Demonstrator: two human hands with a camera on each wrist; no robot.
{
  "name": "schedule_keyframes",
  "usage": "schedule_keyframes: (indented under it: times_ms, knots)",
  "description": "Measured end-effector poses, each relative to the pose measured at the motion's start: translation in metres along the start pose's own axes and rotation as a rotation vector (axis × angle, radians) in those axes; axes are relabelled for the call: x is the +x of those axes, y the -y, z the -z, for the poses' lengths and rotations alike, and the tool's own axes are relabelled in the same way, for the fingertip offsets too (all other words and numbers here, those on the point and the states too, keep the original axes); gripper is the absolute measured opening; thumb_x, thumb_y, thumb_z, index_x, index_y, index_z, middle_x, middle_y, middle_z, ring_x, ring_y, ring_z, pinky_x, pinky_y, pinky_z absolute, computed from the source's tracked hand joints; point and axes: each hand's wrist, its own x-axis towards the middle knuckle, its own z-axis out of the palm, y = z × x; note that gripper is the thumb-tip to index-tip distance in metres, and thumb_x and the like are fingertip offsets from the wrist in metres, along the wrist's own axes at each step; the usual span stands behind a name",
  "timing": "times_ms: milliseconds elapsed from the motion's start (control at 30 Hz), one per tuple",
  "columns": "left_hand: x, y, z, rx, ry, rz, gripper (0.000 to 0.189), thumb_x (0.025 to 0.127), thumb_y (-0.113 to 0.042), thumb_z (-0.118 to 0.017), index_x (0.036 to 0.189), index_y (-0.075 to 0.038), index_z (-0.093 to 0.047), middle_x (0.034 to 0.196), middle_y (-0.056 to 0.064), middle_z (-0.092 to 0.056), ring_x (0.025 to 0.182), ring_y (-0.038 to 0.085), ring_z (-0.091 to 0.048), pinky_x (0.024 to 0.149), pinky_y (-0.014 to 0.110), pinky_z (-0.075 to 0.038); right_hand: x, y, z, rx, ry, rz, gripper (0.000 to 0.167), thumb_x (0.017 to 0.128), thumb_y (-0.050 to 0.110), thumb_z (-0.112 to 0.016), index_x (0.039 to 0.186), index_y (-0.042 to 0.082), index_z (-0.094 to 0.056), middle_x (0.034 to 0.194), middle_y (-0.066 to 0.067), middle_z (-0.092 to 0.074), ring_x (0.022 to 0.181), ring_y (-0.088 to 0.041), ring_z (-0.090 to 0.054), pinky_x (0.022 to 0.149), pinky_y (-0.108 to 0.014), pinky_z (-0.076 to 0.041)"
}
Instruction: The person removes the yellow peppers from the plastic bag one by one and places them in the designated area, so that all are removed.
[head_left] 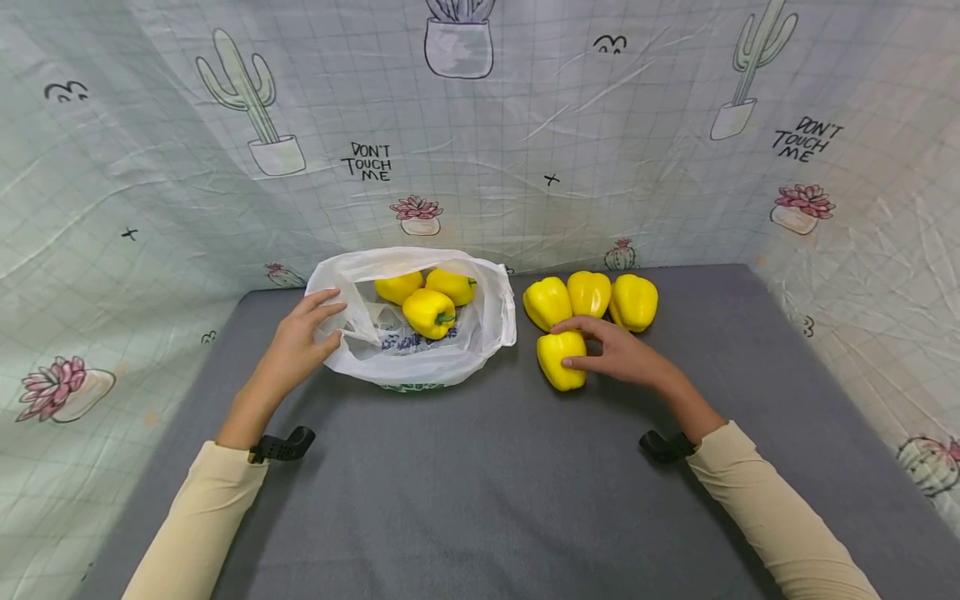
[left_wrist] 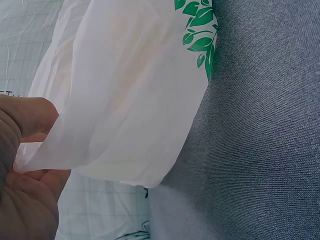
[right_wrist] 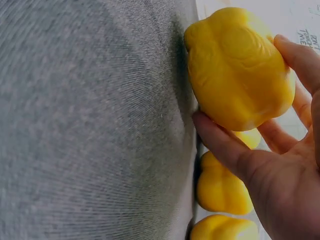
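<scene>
My left hand (head_left: pixel 298 337) pinches the left rim of a white plastic bag (head_left: pixel 420 371); in the left wrist view the bag's edge (left_wrist: pixel 65 145) lies between thumb and fingers. The bag's mouth gapes upward, and three yellow bell peppers (head_left: pixel 429 313) lie inside. To the right of the bag, my right hand (head_left: pixel 618 352) holds another yellow bell pepper (head_left: pixel 561 362) by its sides, thumb and fingers around it. Seen from the right wrist, this pepper (right_wrist: pixel 240 70) is low over the cloth; whether it touches is unclear.
Three more yellow bell peppers (head_left: pixel 588 293) sit in a row behind the right hand, near the table's back edge. A grey cloth (head_left: pixel 465 483) covers the table. Behind and at the sides hangs a curtain (head_left: pixel 480 133) printed with cacti.
</scene>
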Motion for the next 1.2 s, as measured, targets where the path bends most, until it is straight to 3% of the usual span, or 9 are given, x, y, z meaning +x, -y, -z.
schedule_keyframes:
  times_ms: [533,700,933,1200]
  knots:
    - [-0.001,-0.001,0.0,-0.004,-0.005,-0.003,0.045,0.087,0.009,-0.067,0.132,0.01,-0.061,0.151,0.023,-0.046,0.139,0.048,-0.04,0.104,0.064,-0.039,-0.005,-0.007,0.006,0.066,-0.01,-0.037,0.05,0.094,0.015,-0.074,0.14,0.009,-0.057,0.14,-0.01,-0.058,0.131,-0.032,-0.051,0.107,-0.056,-0.043]
    - [-0.001,-0.001,0.001,-0.01,-0.003,0.001,0.045,0.087,0.009,-0.066,0.132,0.01,-0.061,0.151,0.023,-0.046,0.139,0.048,-0.04,0.103,0.064,-0.039,-0.007,-0.006,0.008,0.066,-0.017,-0.046,0.05,0.093,0.015,-0.075,0.139,0.008,-0.059,0.138,-0.01,-0.06,0.124,-0.028,-0.057,0.102,-0.044,-0.049]
    - [-0.001,-0.001,0.001,-0.012,-0.001,0.006,0.045,0.088,0.009,-0.066,0.133,0.01,-0.061,0.151,0.022,-0.045,0.14,0.048,-0.039,0.103,0.064,-0.038,-0.008,-0.008,0.011,0.066,-0.012,-0.07,0.05,0.093,0.017,-0.076,0.139,0.009,-0.059,0.139,-0.009,-0.06,0.127,-0.027,-0.057,0.099,-0.027,-0.05]
    - [0.0,-0.002,0.001,0.0,0.001,0.006,0.045,0.088,0.007,-0.067,0.133,0.009,-0.061,0.151,0.022,-0.045,0.14,0.047,-0.039,0.104,0.064,-0.039,-0.003,-0.006,0.015,0.02,0.018,-0.09,0.052,0.093,0.024,-0.076,0.14,0.013,-0.059,0.14,-0.006,-0.059,0.13,-0.027,-0.054,0.106,-0.047,-0.046]
